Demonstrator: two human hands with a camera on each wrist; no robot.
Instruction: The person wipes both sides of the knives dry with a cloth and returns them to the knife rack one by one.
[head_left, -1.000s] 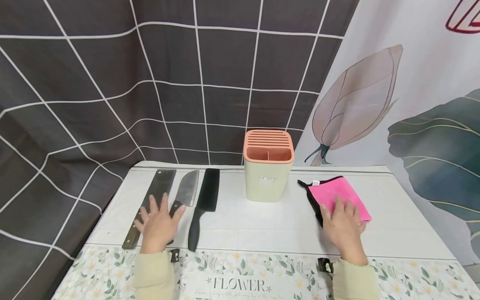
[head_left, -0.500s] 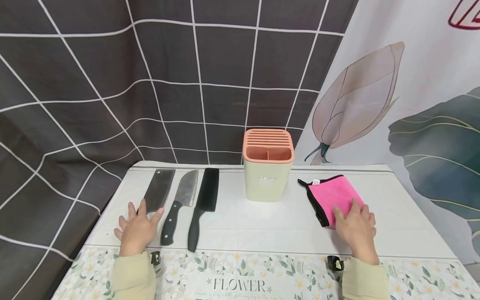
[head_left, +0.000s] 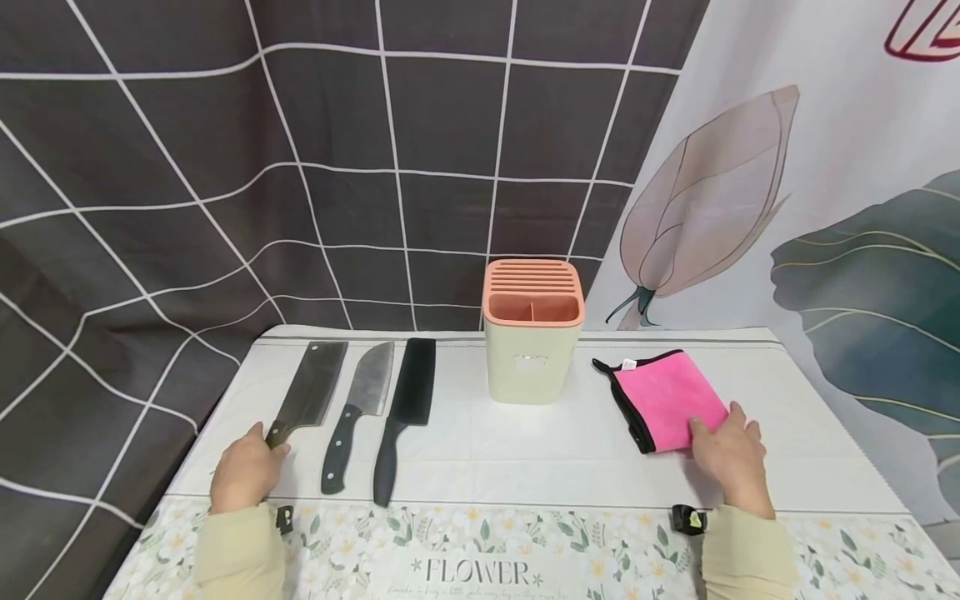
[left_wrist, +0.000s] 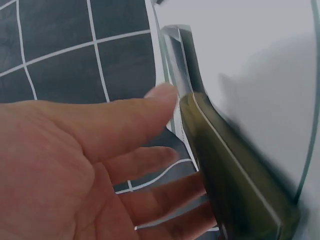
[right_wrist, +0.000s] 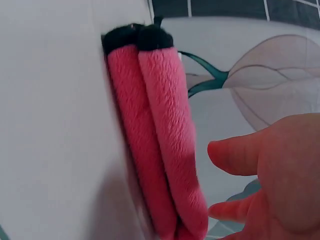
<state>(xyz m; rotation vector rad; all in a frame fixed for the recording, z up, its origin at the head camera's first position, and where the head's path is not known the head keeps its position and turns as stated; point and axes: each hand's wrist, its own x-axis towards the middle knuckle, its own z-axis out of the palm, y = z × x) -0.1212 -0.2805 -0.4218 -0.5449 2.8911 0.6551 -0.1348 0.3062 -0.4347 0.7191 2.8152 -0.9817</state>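
A cleaver with a dark steel blade and brown handle lies leftmost of three knives. My left hand covers most of its handle in the head view. From the left wrist, the fingers stretch toward the handle, fingertips right at its side and the thumb near its front end. On the right lies a folded pink cloth with black edging. My right hand is at its near right corner; in the right wrist view the thumb and fingers are extended beside the fold of the cloth.
Right of the cleaver lie a chef's knife and a black-bladed knife, handles toward me. A cream knife block with an orange slotted top stands at the back centre. Dark grid fabric hangs behind the white tabletop.
My left hand has moved left and toward me, from over the knives to the cleaver's handle. The right hand has slid off the cloth's middle to its near right corner.
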